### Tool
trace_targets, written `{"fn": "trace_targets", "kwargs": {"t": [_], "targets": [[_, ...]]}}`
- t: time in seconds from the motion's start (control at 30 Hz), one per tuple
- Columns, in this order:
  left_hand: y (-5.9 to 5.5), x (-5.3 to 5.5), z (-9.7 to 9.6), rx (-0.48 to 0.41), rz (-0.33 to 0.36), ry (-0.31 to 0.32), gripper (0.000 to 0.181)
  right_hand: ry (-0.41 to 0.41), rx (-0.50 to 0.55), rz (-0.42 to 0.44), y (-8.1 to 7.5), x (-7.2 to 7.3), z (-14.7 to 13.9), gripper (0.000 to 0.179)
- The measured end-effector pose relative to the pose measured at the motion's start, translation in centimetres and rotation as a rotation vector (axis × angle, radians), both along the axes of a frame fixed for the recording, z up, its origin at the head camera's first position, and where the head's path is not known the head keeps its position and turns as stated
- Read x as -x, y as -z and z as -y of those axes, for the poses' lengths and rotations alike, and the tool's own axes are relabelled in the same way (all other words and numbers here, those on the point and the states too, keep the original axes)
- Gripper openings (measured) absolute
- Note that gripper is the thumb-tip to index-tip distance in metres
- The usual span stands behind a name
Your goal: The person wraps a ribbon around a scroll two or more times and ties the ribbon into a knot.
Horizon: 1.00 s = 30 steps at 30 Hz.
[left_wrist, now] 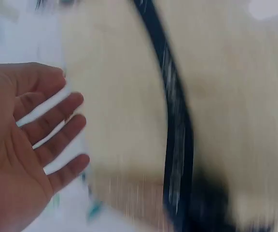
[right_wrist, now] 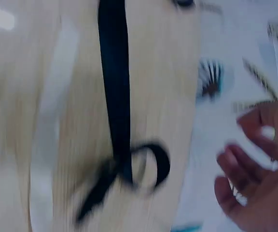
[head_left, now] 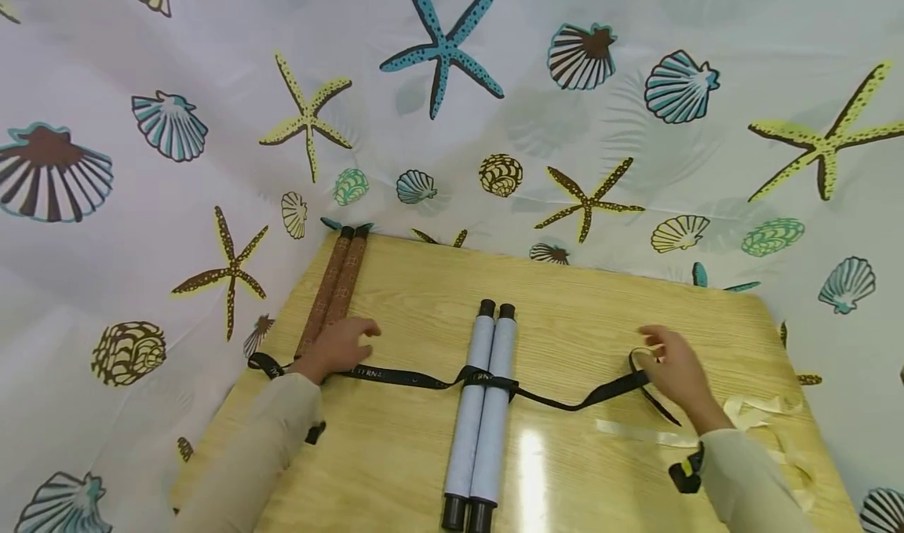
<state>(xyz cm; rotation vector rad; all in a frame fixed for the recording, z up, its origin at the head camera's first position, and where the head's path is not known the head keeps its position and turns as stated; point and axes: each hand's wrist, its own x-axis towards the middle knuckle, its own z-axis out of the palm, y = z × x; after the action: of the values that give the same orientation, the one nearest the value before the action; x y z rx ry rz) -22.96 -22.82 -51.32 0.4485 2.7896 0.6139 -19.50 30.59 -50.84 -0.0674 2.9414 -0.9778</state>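
Two pale rolls with black end caps, a left roll [head_left: 468,431] and a right roll [head_left: 493,431], lie side by side on the wooden table. A black ribbon [head_left: 402,377] with pale lettering wraps across their middle and trails out to both sides. My left hand [head_left: 340,348] hovers over the ribbon's left part; in the left wrist view its fingers [left_wrist: 64,135] are spread and hold nothing. Over the ribbon's looped right end [right_wrist: 163,166] is my right hand [head_left: 674,368], fingers loosely bent and nothing between them.
Two brown patterned rolls [head_left: 344,282] lie at the table's back left, close to my left hand. Cream ribbon pieces [head_left: 756,415] are strewn at the right, with a pale strip [head_left: 643,434] beside them. A shell-and-starfish-print cloth [head_left: 480,125] hangs round the table [head_left: 565,313].
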Motion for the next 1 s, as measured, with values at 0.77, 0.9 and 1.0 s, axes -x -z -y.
{"fn": "trace_targets", "kwargs": {"t": [0.77,0.9,1.0], "targets": [[6.1,-1.7,-7.9,-0.165,0.049,0.071,0.016,-0.342,-0.161,-0.069,5.1,-0.5,10.7,0.005],[6.3,-1.5,-6.5,-0.259,0.122,0.057,0.024,-0.325,-0.177,-0.055,5.8,-0.7,10.4,0.005],[5.8,-1.4,-5.8,-0.435,0.234,0.011,0.031,-0.317,-0.169,-0.046,6.1,-0.7,10.4,0.005]]}}
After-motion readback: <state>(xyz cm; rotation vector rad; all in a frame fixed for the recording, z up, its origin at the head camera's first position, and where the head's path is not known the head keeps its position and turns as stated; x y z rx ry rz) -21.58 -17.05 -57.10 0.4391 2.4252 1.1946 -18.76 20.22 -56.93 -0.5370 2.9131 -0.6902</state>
